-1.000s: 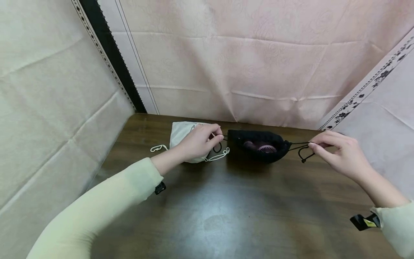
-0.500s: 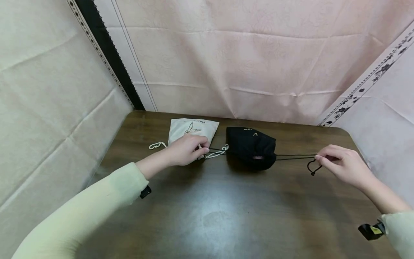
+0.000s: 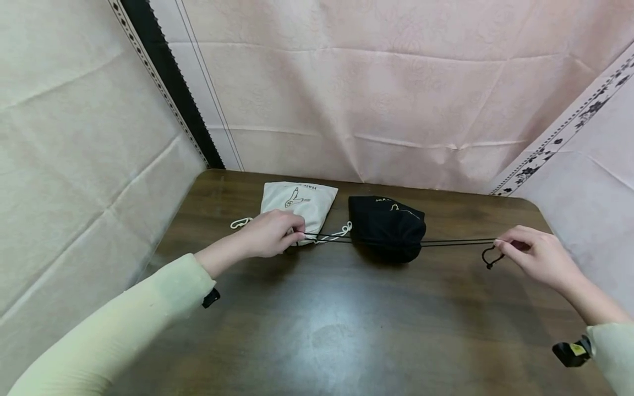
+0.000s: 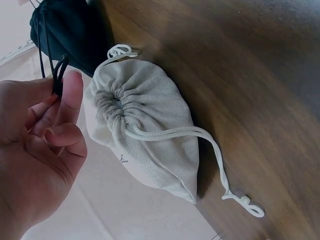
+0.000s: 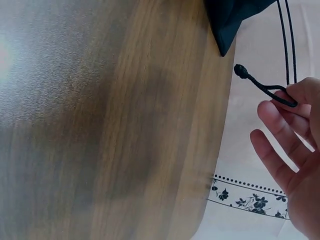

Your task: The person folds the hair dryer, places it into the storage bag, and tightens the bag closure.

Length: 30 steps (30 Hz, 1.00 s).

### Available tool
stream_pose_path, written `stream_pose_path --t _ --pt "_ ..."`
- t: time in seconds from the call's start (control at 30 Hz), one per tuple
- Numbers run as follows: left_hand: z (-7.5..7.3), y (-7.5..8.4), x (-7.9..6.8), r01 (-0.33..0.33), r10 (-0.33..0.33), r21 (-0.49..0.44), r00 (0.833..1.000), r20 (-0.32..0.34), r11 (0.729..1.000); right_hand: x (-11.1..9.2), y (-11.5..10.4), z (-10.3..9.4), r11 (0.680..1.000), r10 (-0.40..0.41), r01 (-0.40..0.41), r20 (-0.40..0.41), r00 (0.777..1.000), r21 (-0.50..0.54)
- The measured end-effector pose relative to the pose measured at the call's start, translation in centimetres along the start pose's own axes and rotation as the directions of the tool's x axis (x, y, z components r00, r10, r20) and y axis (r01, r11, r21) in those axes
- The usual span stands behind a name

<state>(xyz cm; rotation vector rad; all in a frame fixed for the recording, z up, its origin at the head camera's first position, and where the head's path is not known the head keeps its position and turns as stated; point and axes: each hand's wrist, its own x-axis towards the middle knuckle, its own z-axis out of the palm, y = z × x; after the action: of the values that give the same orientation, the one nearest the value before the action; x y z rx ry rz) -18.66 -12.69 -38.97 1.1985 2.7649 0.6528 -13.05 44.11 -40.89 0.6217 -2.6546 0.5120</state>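
A black drawstring pouch (image 3: 386,225) with small pale print sits near the back of the table, its mouth drawn together. My left hand (image 3: 269,234) pinches the black cord on the pouch's left side, a loop of it showing between thumb and finger in the left wrist view. On the other side, my right hand (image 3: 537,256) pinches the opposite cord (image 3: 458,242), and its knotted end (image 5: 241,71) dangles from the fingertips. Both cords run taut, almost in one line. Behind my left hand lies a cream drawstring pouch (image 4: 155,110), gathered shut, with white cords (image 4: 210,137).
The brown wooden table (image 3: 327,330) reaches back to a pinkish cloth hanging (image 3: 337,99). Pale cloths stand at the left (image 3: 74,137) and right (image 3: 599,187) sides. Each wrist carries a small black device (image 3: 572,352).
My hands have moved apart, drawing the cords out longer. The black pouch's mouth has closed over the pink item that showed inside, and the pouch has turned its printed side up.
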Motion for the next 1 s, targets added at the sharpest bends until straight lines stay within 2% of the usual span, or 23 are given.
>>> stream_pose_path --t 0.1,0.23,0.37,0.5,0.7,0.83,1.0 --pt "0.3 -0.1 0.3 0.02 -0.02 -0.017 1.0 -0.006 1.0 0.6 0.2 0.2 1.0 0.016 -0.016 -0.002 1.0 0.002" --pt "1.0 0.0 1.5 0.066 -0.067 -0.013 0.997 -0.029 0.998 2.4 0.6 0.4 1.0 0.026 -0.026 -0.007 1.0 -0.001" --pt "1.5 0.8 3.2 0.078 -0.073 0.048 0.992 -0.101 0.996 4.3 0.9 0.3 0.998 0.065 -0.065 0.009 0.998 -0.013" --pt "1.8 1.5 4.6 0.075 -0.056 0.108 0.984 -0.167 0.991 5.4 0.6 0.6 0.996 0.088 -0.087 0.035 0.996 -0.019" --pt "2.0 1.9 6.2 0.088 -0.063 0.089 0.965 -0.256 0.992 6.2 -0.3 1.9 0.994 0.107 -0.108 0.045 0.993 0.017" --pt "2.6 2.6 7.1 0.053 -0.035 0.067 0.971 -0.237 0.996 6.0 -1.3 3.1 0.993 0.097 -0.102 0.084 0.992 0.066" --pt "4.1 3.5 8.5 0.033 -0.016 0.087 0.981 -0.192 0.996 5.6 -2.5 4.4 0.991 0.045 -0.061 0.134 0.99 0.12"
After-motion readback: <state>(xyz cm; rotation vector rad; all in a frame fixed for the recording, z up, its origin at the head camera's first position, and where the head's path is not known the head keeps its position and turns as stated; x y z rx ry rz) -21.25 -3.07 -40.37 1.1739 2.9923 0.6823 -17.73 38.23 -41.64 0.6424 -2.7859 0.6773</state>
